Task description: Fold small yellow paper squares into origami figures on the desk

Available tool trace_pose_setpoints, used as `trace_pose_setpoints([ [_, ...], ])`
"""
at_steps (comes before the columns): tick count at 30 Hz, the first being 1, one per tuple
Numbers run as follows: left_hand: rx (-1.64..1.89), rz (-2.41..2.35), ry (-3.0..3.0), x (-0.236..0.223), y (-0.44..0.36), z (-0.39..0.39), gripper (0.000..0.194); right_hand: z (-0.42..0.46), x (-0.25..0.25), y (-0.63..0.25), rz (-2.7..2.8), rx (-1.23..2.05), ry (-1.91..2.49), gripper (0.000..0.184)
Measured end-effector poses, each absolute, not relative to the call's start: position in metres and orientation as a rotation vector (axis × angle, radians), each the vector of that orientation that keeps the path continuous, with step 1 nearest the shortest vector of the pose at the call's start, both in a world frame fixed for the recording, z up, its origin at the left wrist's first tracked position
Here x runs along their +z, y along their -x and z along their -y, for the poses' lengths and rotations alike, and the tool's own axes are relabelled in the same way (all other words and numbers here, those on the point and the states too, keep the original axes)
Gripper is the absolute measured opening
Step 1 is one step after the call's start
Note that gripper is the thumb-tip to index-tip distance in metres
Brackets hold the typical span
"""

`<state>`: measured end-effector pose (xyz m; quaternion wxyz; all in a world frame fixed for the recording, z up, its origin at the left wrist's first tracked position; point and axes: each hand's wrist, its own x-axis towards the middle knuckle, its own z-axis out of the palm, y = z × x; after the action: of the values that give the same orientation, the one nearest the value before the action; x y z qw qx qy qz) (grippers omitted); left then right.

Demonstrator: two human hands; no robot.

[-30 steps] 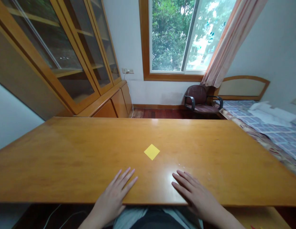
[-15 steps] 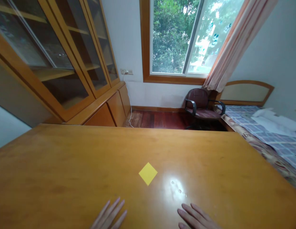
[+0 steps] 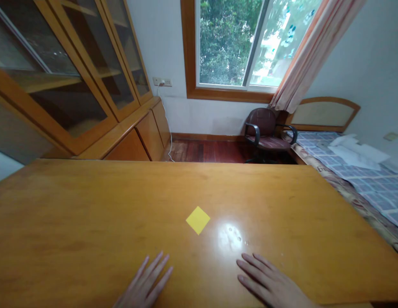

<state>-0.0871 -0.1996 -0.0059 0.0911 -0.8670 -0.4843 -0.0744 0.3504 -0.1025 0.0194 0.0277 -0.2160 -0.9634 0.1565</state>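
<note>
A small yellow paper square (image 3: 198, 220) lies on the wooden table (image 3: 73, 222), turned like a diamond, a little ahead of me at the middle. My left hand (image 3: 144, 284) rests flat on the table near the front edge, fingers stretched out, holding nothing. My right hand (image 3: 271, 282) lies flat too, fingers apart and pointing forward-left, empty. The paper sits between the two hands and beyond the fingertips, touching neither.
Wooden cabinets with glass doors (image 3: 73, 72) run along the left wall. Beyond the table stand a dark office chair (image 3: 267, 132) and a window (image 3: 243, 42) with a pink curtain. A bed (image 3: 359, 171) with a patterned cover lies at the right.
The view has tilted and come nearer the table, then lifted slightly. Both hands stay flat on the table and the yellow paper has not moved.
</note>
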Motion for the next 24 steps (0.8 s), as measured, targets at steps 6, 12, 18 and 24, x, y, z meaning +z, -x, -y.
trace_pose_setpoints([
  [6, -0.217, 1.616, 2.606, -0.001, 0.075, 0.206, 0.097, 0.116, 0.019, -0.348, 2.959, 0.506, 0.790, 0.089],
  [12, -0.266, 1.741, 2.484, 0.001, 0.063, 0.208, 0.086, 0.123, 0.006, -0.345, 2.851, 0.386, 0.951, 0.091],
  [18, -0.304, 1.785, 2.466, -0.002, 0.064, 0.207, 0.081, 0.124, 0.008, -0.340, 2.828, 0.359, 0.999, 0.090],
  [24, -0.307, 1.788, 2.462, -0.003, 0.065, 0.205, 0.078, 0.123, 0.006, -0.340, 2.833, 0.366, 0.995, 0.094],
])
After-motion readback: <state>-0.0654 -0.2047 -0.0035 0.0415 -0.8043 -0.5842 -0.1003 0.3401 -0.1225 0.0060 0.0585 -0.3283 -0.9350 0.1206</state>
